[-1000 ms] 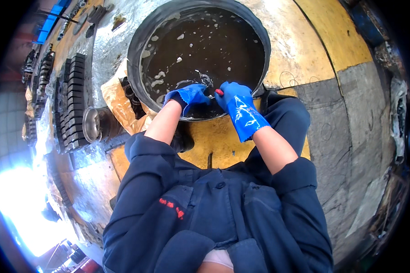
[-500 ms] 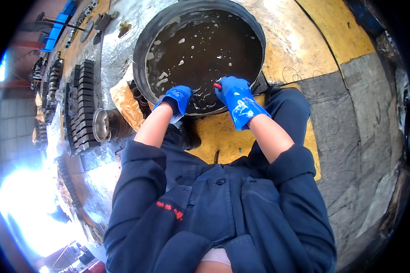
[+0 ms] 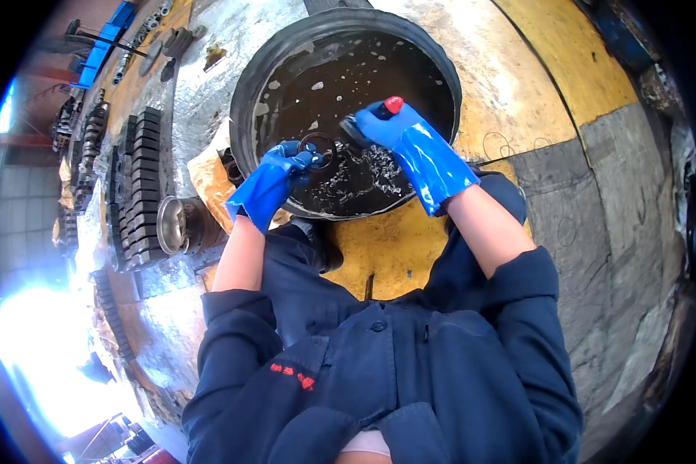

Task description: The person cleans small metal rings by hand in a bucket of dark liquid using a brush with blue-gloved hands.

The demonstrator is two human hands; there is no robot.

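- Left hand [image 3: 286, 158]: blue glove, fingers closed on the left side of a dark ring [image 3: 333, 147]; pinched at one side, presumably so the rest of the rim and the hole stay uncovered.
- Dark ring: over the left half of the basin [image 3: 243, 100], toward its near edge, open face toward camera; held inside the rim, likely so drips land back in the basin.
- Right hand [image 3: 387, 127]: blue glove, fist wrapped around a red-tipped hand tool [image 3: 393, 105]; full wrap looks chosen for a firm hold on something wet.
- Tool: red end up and away from the body, other end angled left toward the ring; that end is blurred, maybe a brush, can't tell.
- Hands apart, both above dark liquid [image 3: 356, 85]; glinting ripples between them near the basin's near edge.
- Gloves reach past the wrists, sleeves rolled up; probably keeps cloth dry.
- Basin: round, dark-walled, on the floor [image 3: 379, 251] just ahead of the person, knees spread to either side; seems set close so both arms reach in easily.
- Brown paper [image 3: 207, 174] beside the basin's left rim, dark parts at its opening; handy for the left arm, by the look.
- Further left: metal cylinder [image 3: 172, 224], then dark blocks [image 3: 145, 185] in tidy rows, likely lined up to save space.
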